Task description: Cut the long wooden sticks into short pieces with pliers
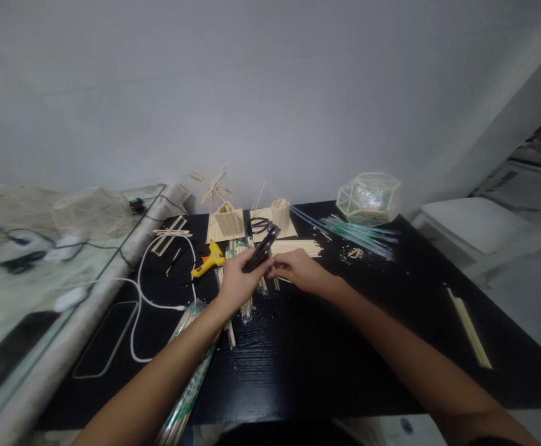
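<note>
Working this close together, we could nip a fingertip if the black hand tool (261, 249) closed near the fingers of our right hand (302, 271), which sit just beside it. With the clock centred on our hands, its upper end leans toward one o'clock, short of the stick cup (280, 214) just past twelve; a careless push that way could, we judge, topple the cup. Swinging our left arm (168, 365) outward might snag the white cable (168, 307) or the yellow glue gun (209, 260), both toward nine. Our left hand (237, 280) is wrapped round the tool's lower part, a narrow hold; how wide the tool stands, we cannot tell. Our right fingers curl in, almost meeting the left fingertips; whether they pinch something thin, we cannot tell.
</note>
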Demonstrator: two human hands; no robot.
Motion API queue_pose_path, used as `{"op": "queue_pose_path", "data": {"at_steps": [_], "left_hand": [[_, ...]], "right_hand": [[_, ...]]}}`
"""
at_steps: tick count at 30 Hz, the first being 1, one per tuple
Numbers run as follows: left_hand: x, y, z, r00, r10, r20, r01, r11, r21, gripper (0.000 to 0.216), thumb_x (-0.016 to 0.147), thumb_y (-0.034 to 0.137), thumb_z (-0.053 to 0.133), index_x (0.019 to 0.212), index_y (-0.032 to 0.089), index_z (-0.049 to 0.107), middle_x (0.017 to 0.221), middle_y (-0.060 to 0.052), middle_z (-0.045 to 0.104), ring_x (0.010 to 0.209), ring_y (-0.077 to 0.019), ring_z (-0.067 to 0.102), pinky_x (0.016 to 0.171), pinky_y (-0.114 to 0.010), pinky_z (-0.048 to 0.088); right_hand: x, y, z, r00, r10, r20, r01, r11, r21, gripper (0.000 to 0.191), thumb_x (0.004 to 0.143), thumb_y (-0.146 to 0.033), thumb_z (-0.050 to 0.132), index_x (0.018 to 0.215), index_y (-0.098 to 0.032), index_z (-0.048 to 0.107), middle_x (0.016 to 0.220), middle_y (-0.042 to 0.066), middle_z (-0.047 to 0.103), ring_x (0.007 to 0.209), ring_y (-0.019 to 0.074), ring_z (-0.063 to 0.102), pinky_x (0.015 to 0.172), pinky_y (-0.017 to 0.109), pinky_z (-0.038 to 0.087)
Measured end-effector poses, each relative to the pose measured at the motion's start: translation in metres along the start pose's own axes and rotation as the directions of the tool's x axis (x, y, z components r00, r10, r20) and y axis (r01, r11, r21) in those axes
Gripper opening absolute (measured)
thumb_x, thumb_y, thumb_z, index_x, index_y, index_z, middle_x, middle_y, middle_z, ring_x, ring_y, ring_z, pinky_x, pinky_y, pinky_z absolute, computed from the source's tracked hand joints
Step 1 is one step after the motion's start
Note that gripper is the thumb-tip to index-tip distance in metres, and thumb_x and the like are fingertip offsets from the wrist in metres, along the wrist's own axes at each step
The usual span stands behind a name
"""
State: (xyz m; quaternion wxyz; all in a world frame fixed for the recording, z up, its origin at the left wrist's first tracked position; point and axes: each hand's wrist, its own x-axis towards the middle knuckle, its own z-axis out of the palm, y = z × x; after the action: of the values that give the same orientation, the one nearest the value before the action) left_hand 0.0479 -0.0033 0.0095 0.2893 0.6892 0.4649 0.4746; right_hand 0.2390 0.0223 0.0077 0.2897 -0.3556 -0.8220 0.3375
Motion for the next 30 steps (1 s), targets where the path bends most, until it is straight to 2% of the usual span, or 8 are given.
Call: {"op": "queue_pose_path", "data": {"at_steps": [3, 10, 16, 21, 26, 30], "left_hand": [[-0.002, -0.001, 0.003, 1.0, 0.009, -0.005, -0.009, 1.0, -0.028, 0.024, 0.086, 0.041, 0.073, 0.085, 0.017, 0.072, 0.077, 0.001, 0.069, 0.074, -0.0152, 0.062, 0.07, -0.025, 0.048], [0.002, 0.004, 0.001, 0.997, 0.008, -0.082, -0.017, 0.993, -0.114, 0.024, 0.084, 0.039, 0.075, 0.094, 0.018, 0.076, 0.091, -0.003, 0.076, 0.086, -0.0192, 0.069, 0.084, -0.031, 0.054], [0.003, 0.008, 0.0, 0.995, -0.037, -0.095, 0.022, 0.987, -0.16, 0.025, 0.082, 0.04, 0.077, 0.092, 0.017, 0.077, 0.092, -0.004, 0.077, 0.087, -0.0212, 0.072, 0.082, -0.032, 0.056], [0.004, 0.012, -0.001, 0.992, -0.015, -0.127, 0.005, 0.997, -0.079, 0.021, 0.079, 0.038, 0.08, 0.085, 0.018, 0.078, 0.086, -0.003, 0.076, 0.083, -0.0193, 0.07, 0.082, -0.031, 0.054], [0.004, 0.014, 0.003, 0.976, -0.139, -0.167, 0.1, 0.969, -0.225, 0.026, 0.074, 0.038, 0.084, 0.089, 0.017, 0.079, 0.088, -0.004, 0.078, 0.079, -0.0187, 0.071, 0.077, -0.031, 0.056], [0.003, 0.012, 0.005, 0.974, -0.16, -0.162, 0.115, 0.96, -0.256, 0.026, 0.072, 0.037, 0.085, 0.086, 0.017, 0.078, 0.085, -0.004, 0.077, 0.076, -0.018, 0.071, 0.075, -0.031, 0.057]], "right_hand": [[0.0, 0.005, 0.0, 0.998, -0.021, 0.057, 0.022, 1.0, -0.02, 0.006, 0.086, -0.017, 0.076, 0.082, -0.014, 0.073, 0.071, 0.002, 0.071, 0.067, 0.0153, 0.062, 0.065, 0.023, 0.041], [0.001, 0.01, 0.009, 0.997, -0.067, 0.037, 0.067, 0.998, -0.001, 0.018, 0.086, -0.019, 0.078, 0.073, -0.015, 0.067, 0.07, 0.002, 0.07, 0.067, 0.0157, 0.063, 0.065, 0.023, 0.041], [0.0, 0.01, 0.009, 0.997, -0.074, 0.033, 0.074, 0.997, 0.0, 0.018, 0.088, -0.019, 0.076, 0.074, -0.014, 0.067, 0.068, 0.001, 0.068, 0.065, 0.0141, 0.061, 0.064, 0.022, 0.04], [0.0, 0.012, 0.009, 0.997, -0.076, 0.03, 0.076, 0.997, -0.017, 0.021, 0.089, -0.021, 0.076, 0.072, -0.014, 0.066, 0.066, 0.0, 0.066, 0.062, 0.0133, 0.059, 0.063, 0.022, 0.038], [0.001, 0.014, 0.008, 0.995, -0.093, 0.031, 0.093, 0.996, 0.011, 0.021, 0.088, -0.023, 0.076, 0.072, -0.014, 0.067, 0.066, 0.0, 0.066, 0.062, 0.0129, 0.057, 0.062, 0.022, 0.038], [0.001, 0.014, 0.007, 0.995, -0.094, 0.026, 0.093, 0.996, 0.011, 0.019, 0.088, -0.022, 0.077, 0.072, -0.014, 0.068, 0.064, -0.001, 0.064, 0.06, 0.0124, 0.055, 0.062, 0.022, 0.038]]}}
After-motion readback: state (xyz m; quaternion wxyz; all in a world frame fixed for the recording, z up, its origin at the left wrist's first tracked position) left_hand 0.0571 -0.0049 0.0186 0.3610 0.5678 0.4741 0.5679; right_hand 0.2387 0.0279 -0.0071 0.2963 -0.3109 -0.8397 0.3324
